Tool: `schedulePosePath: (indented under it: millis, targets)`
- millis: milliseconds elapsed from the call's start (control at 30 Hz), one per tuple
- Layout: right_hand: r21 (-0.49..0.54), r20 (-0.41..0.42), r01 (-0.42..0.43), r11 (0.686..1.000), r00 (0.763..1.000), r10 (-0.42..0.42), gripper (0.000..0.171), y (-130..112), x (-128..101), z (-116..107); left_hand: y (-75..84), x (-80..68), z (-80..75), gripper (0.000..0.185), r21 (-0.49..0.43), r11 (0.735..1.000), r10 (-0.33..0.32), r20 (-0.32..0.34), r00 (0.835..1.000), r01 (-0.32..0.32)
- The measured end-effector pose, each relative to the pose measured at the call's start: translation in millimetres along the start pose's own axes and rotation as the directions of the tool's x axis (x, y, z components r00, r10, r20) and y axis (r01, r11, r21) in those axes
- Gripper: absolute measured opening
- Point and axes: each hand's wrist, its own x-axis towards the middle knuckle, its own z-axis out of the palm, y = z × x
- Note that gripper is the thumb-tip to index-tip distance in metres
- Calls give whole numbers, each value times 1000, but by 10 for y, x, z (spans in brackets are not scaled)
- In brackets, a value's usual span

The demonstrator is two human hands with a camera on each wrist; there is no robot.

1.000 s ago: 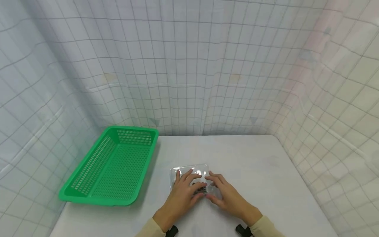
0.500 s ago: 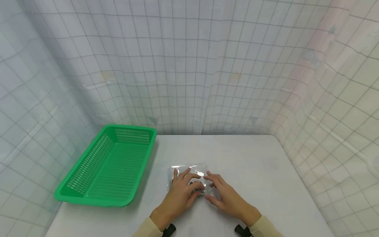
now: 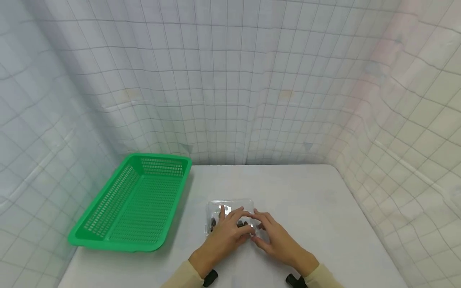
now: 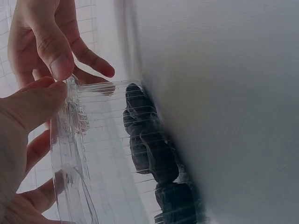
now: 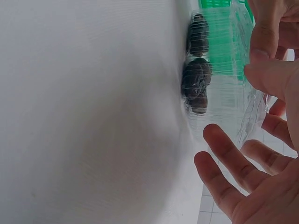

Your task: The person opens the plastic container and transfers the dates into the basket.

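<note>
A clear plastic box (image 3: 211,206) with a lid stands on the white table, close in front of the person. Several dark, oblong lumps (image 4: 159,156) lie along its bottom, their kind not plain through the ribbed wall. The left hand (image 3: 224,237) spans the lid, its thumb at the near rim and its other fingers farther over the top. At the right corner the right hand (image 3: 276,241) curves its thumb and forefinger about the rim (image 5: 254,109), while other fingers spread beside the wall. Both thumbs meet close together at that corner. The hands hide much of the lid.
A green slotted basket (image 3: 140,212) stands on the left of the table (image 3: 295,188), with nothing seen inside. White gridded sheeting (image 3: 230,80) encloses the back and both sides.
The left hand has shifted slightly right over the lid, its fingers closer to the right hand, uncovering dark lumps at the box's left. The right hand stays nearly in place.
</note>
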Motion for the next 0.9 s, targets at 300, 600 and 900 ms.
schedulePosePath:
  millis: [300,600,900]
  targets:
    - [163,-31,-29,986,999,34,83,14,-71,21,32,50,24,21,-9,1000,0,7,1000,0]
    - [353,88,-226,908,974,208,65,5,-102,19,53,49,63,17,43,999,-19,19,1000,19]
    - [503,192,-381,776,924,330,38,82,-43,-51,101,133,36,18,66,996,-70,105,992,63]
